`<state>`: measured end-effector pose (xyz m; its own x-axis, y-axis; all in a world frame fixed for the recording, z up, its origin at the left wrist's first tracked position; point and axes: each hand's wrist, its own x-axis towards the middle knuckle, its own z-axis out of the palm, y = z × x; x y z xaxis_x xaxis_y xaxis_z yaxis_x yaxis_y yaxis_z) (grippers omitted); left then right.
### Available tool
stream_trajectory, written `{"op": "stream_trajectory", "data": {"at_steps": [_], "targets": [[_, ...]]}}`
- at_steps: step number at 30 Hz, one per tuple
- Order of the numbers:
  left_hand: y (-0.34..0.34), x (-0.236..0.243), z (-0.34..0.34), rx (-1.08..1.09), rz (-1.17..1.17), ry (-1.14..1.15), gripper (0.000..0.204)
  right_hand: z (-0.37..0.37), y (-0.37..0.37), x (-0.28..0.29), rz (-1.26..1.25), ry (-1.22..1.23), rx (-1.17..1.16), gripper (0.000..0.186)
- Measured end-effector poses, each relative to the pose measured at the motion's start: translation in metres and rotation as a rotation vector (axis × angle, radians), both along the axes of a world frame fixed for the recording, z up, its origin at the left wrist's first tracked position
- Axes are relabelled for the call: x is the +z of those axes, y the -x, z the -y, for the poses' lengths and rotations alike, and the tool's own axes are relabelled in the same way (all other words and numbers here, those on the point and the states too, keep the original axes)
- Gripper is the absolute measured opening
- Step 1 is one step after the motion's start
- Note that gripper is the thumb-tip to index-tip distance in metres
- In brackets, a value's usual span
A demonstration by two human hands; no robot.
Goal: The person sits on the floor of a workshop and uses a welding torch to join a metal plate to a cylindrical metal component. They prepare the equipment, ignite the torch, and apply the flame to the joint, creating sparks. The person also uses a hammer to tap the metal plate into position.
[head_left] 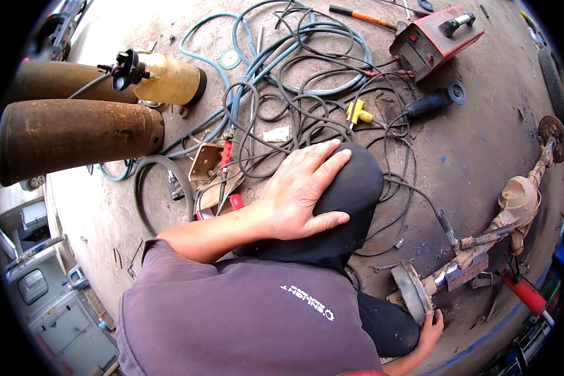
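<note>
My left hand (310, 188) rests palm down on my bent knee in dark trousers (351, 200), fingers spread and holding nothing. At the lower right, my right hand (431, 332) curls its fingers around the lower rim of a grey brake drum (412, 291). The drum sits at the near end of a rusty vehicle axle (517, 200) lying on the ground. A dark cable ends in a clamp-like holder (446, 227) that touches the axle. Part of my right hand is hidden behind the rim.
Hoses (332, 28) and cables (307, 100) lie tangled ahead. Beyond them are a red welding machine (435, 41), an angle grinder (432, 103) and a hammer (363, 17). Rusty cylinders (75, 138) and a pump sprayer (169, 78) lie left. A red cylinder (525, 294) is at right.
</note>
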<state>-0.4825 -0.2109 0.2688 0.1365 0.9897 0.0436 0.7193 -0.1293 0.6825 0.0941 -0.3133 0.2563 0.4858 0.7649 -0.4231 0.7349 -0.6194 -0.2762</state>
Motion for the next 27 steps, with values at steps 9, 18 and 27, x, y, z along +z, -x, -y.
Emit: {"op": "stream_trajectory", "data": {"at_steps": [9, 18, 27], "targets": [[0.008, -0.004, 0.002, -0.004, 0.098, -0.022, 0.078, -0.046, 0.046, 0.009, 0.214, 0.313, 0.277, 0.058], [0.13, -0.194, 0.023, 0.606, -0.374, -0.045, 0.046, -0.05, 0.052, 0.008, 0.181, 0.235, 0.24, 0.054], [0.292, -0.281, 0.012, 1.016, 0.631, 0.821, 0.042, -0.05, 0.056, 0.006, 0.173, 0.138, 0.195, 0.052]]}}
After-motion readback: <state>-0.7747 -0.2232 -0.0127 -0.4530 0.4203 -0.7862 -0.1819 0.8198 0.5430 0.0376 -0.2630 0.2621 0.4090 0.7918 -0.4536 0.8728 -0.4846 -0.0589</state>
